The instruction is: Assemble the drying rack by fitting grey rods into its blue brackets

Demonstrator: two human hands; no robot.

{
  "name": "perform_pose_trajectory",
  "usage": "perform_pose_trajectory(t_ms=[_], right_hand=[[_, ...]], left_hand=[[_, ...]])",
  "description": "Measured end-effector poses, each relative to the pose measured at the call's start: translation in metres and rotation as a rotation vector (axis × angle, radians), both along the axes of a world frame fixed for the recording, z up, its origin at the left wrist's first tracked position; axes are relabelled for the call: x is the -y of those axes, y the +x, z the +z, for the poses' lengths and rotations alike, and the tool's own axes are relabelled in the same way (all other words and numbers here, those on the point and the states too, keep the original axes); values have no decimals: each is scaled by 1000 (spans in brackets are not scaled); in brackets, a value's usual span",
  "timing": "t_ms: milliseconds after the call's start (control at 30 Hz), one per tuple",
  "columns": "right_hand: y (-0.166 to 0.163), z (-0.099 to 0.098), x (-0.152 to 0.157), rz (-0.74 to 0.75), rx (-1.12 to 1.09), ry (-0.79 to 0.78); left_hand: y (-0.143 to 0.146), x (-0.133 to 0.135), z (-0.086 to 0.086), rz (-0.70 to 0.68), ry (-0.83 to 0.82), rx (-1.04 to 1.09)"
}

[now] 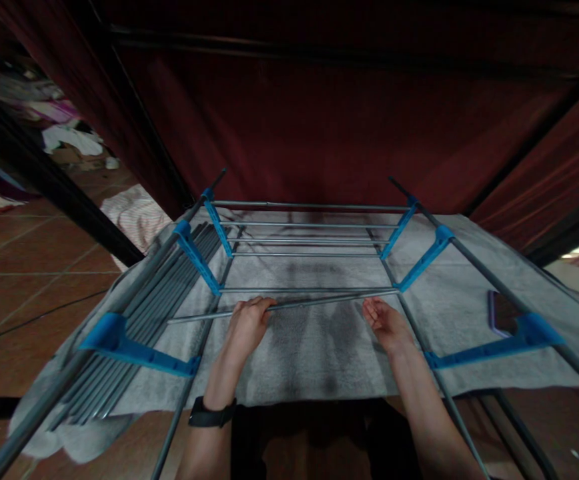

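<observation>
We have our left hand (250,321) wrapped around a thin grey metal rod (319,301), fingers closed over it left of its middle, a black watch (212,413) strapped on that wrist. And look at the rod: it slants across the grey cloth (309,360), left end low and near the spare rods (167,293), right end up by the foot of the right-hand blue bracket (422,260). Over there, our right hand (380,321) sits palm up, fingers loosely half curled around nothing; whether its fingertips brush the rod, we can't quite tell. Just beyond, another rod spans the two brackets, and farther back more crossbars (309,254) bridge the grey tubular frame (484,272). The spare rods lie side by side on our left, partly under the frame's left tube. Out on our right, a phone (502,313) rests on the cloth beside the nearer blue bracket, and dark red fabric (294,133) fills the background.
</observation>
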State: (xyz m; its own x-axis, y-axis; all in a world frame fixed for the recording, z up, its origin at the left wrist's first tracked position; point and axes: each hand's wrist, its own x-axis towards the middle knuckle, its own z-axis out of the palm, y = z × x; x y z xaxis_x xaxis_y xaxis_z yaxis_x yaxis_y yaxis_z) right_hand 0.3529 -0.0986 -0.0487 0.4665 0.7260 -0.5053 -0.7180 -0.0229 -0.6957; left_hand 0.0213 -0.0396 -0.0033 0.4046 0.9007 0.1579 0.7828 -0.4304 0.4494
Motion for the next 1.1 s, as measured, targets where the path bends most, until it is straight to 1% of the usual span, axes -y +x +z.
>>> perform_pose_trajectory(t_ms=[133, 267, 333, 433, 600, 800, 967, 1100], right_hand=[[13, 5, 0, -46, -26, -48], [21, 8, -1, -151, -30, -131], [22, 8, -1, -183, -34, -144], [25, 7, 0, -185, -36, -130], [35, 8, 3, -169, -36, -95], [45, 8, 4, -189, -50, -109], [48, 1, 5, -220, -15, -100], [49, -6, 8, -276, 32, -33]], left_hand=[[1, 0, -1, 5, -48, -44], [1, 0, -3, -53, -25, -35], [1, -1, -4, -78, -18, -38], [1, -2, -4, -95, -52, -32], [2, -1, -5, -73, -93, 6], [2, 0, -14, -83, -130, 24], [2, -4, -19, -75, -211, 74], [5, -5, -17, -50, -261, 37]])
